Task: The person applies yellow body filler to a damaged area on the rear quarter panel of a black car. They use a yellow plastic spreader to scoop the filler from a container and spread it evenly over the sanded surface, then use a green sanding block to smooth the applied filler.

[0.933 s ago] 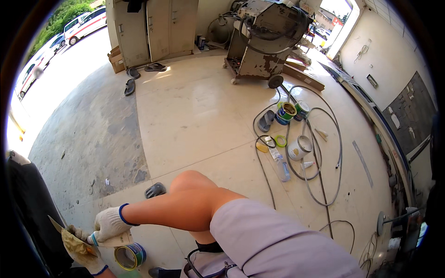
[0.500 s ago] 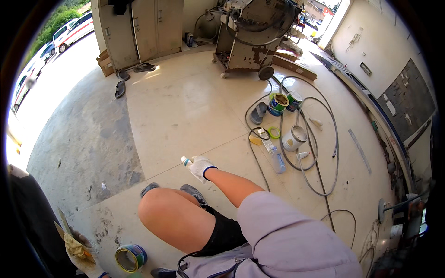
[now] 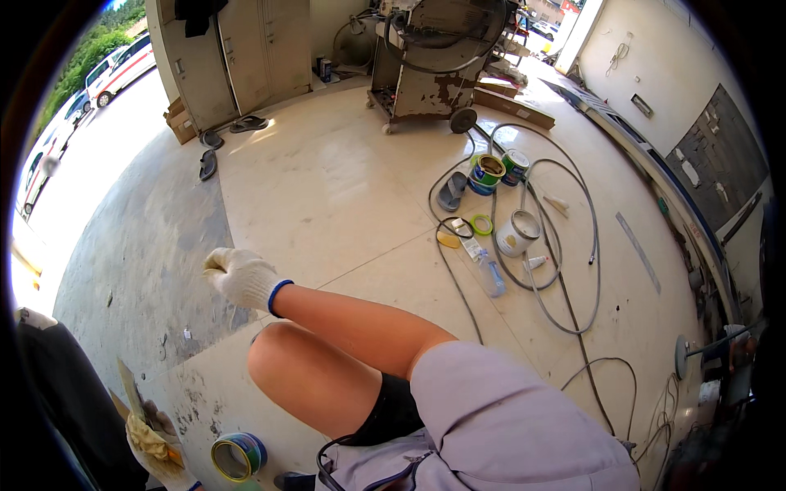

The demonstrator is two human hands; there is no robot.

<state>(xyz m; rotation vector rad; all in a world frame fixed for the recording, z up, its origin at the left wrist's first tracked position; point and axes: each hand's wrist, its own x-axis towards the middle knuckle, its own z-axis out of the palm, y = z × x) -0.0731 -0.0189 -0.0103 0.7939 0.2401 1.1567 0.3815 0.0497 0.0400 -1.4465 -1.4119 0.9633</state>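
Note:
My left hand (image 3: 160,454), in a white work glove at the lower left, grips a putty knife (image 3: 128,385) and a thin board (image 3: 117,402) with yellowish putty (image 3: 147,438) on it. Beside it an open blue-and-yellow can (image 3: 238,457) lies on the floor. My right hand (image 3: 241,277), in a white glove with blue cuff, is held out over the floor left of centre, above my bent knee (image 3: 295,368). Its fingers are curled; whatever may be in them is hidden.
At right, several paint cans (image 3: 516,233), coiled hoses (image 3: 577,327), sandals (image 3: 452,191), tape (image 3: 482,224) and a bottle (image 3: 492,277) lie on the floor. Behind stand a wheeled machine (image 3: 430,86) and metal lockers (image 3: 254,65). A black padded surface (image 3: 49,393) is at left.
My right hand left the left hand's side, moved right and forward with a small white tube, then swung back left and up; the tube no longer shows.

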